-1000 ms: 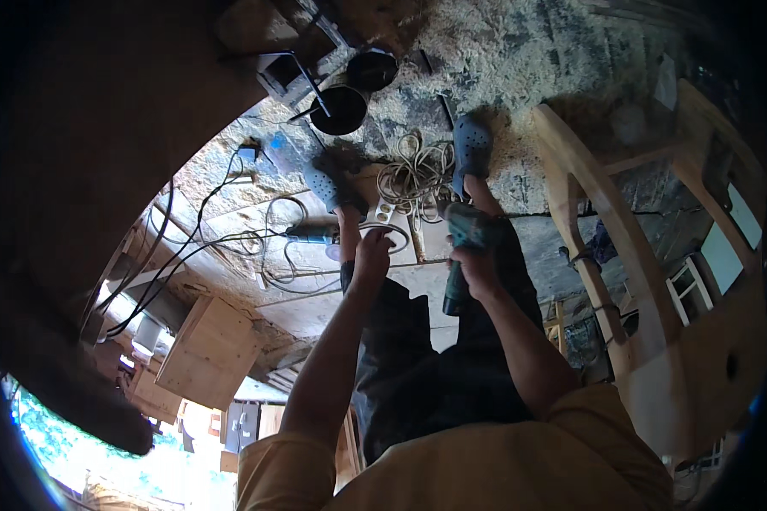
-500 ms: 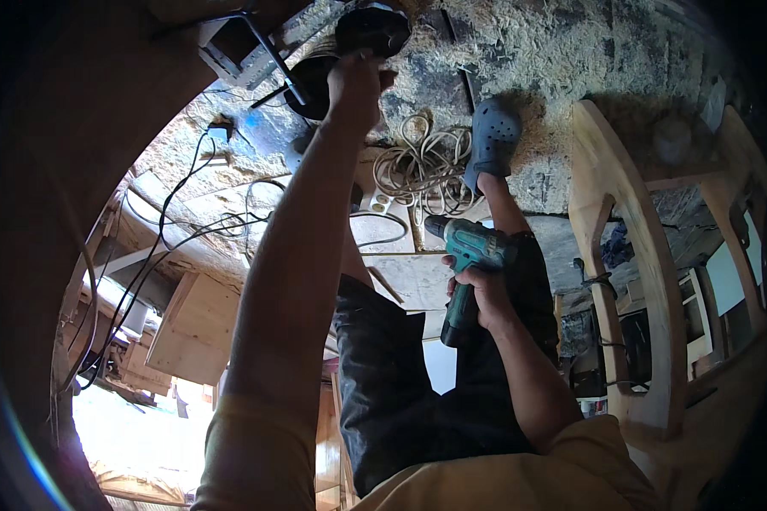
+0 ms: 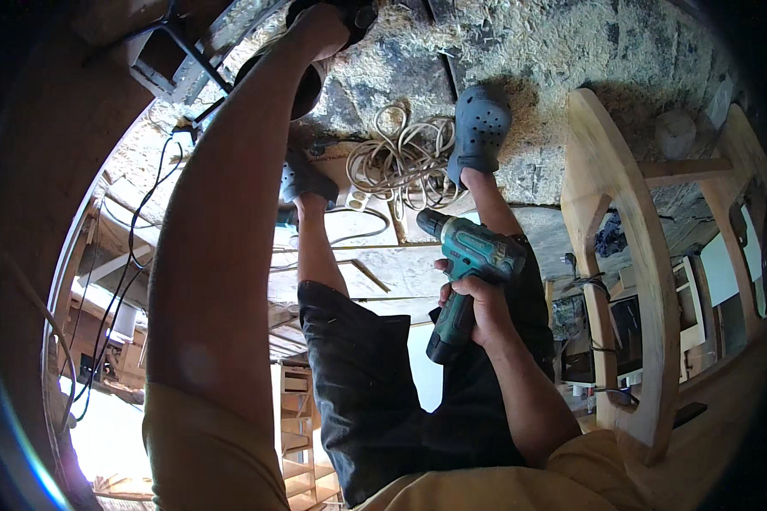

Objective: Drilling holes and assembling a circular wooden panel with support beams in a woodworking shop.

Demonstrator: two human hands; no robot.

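Observation:
My right hand [image 3: 477,307] is wrapped around the grip of a teal and black cordless drill [image 3: 477,247]. The drill is held in front of my right thigh, its black chuck pointing to the upper left. At the top of the view, my left arm is stretched far out, and my left hand [image 3: 320,32] is at a dark, rounded container-like object [image 3: 358,15]. The fingers of that hand are mostly hidden there. Another dark round shape [image 3: 308,92] shows just below the left wrist, partly covered by the forearm.
Wood shavings cover the floor [image 3: 571,51]. A coiled pale cable [image 3: 392,162] lies between my feet, near a power strip [image 3: 358,200]. At the right stands a curved wooden frame [image 3: 631,213]. Black cords [image 3: 136,221] hang at the left, below a metal bracket [image 3: 158,64].
My left hand has moved up and left, along with the view's shift. Both feet now show. The drill stays in my right hand, slightly lower.

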